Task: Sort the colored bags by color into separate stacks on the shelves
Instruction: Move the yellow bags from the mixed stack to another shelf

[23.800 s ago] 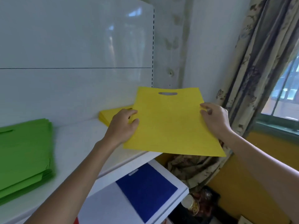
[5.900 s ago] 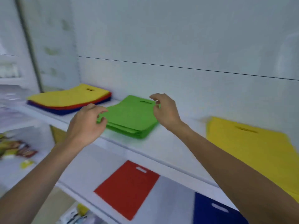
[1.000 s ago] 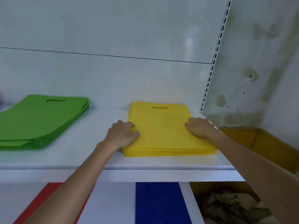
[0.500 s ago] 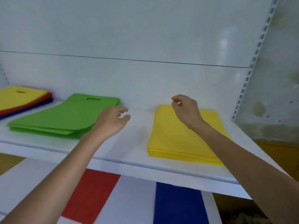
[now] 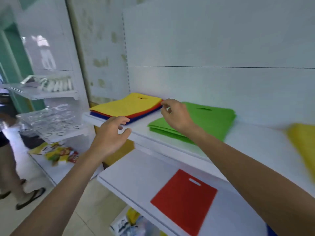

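While both hands hovered at the upper shelf (image 5: 247, 143), neither held a bag. Left hand (image 5: 110, 135): fingers loosely curled and spread, empty, tips just in front of the mixed stack (image 5: 126, 106) (yellow on top, red and blue beneath). Right hand (image 5: 177, 114): thumb and forefinger bent, a gap between them, just beside that stack's right edge; contact could not be told. Green stack (image 5: 211, 118) lay under and right of the right fingers. Blurred yellow stack (image 5: 305, 142) lay well to their right. One red bag (image 5: 184, 200) lay on the lower shelf (image 5: 136, 169), below both hands.
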A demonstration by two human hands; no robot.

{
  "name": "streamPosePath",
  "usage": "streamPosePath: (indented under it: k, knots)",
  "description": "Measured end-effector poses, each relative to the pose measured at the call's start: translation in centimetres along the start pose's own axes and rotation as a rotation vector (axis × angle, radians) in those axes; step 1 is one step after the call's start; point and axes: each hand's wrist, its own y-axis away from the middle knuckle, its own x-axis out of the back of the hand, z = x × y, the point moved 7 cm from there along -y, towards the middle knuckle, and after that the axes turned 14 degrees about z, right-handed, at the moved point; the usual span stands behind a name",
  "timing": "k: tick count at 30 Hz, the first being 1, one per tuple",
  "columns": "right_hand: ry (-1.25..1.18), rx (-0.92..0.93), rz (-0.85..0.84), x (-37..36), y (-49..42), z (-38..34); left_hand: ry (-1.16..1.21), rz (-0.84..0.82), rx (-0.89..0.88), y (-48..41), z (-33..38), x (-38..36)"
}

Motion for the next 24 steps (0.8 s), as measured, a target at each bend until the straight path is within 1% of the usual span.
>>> streamPosePath:
  k: [3,8,12,17,21,24]
  knots:
    - [-0.009,0.009,0.008,-5.2,-0.5,-3.0,-0.001,-0.032,0.025,-1.1,-5.5,1.8]
    - [-0.023,-0.079,-0.003,-9.8,-0.9,-3.2,0.005,-0.112,0.039,-2.6,-10.3,2.1]
    - [0.0,-0.107,0.015,-12.3,-2.9,-2.9,0.059,-0.099,0.014,-5.4,-12.4,1.4]
    - [0.034,-0.076,0.023,-15.9,-6.7,-2.7,0.106,-0.103,0.0,-9.5,-15.0,-1.2]
    - [0.064,-0.084,0.056,-18.8,-10.3,-1.8,0.105,-0.116,-0.038,-13.2,-17.6,-2.4]
    - [0.08,-0.108,0.049,-20.9,-12.3,-1.0,0.116,-0.093,-0.059,-16.0,-19.5,-2.7]
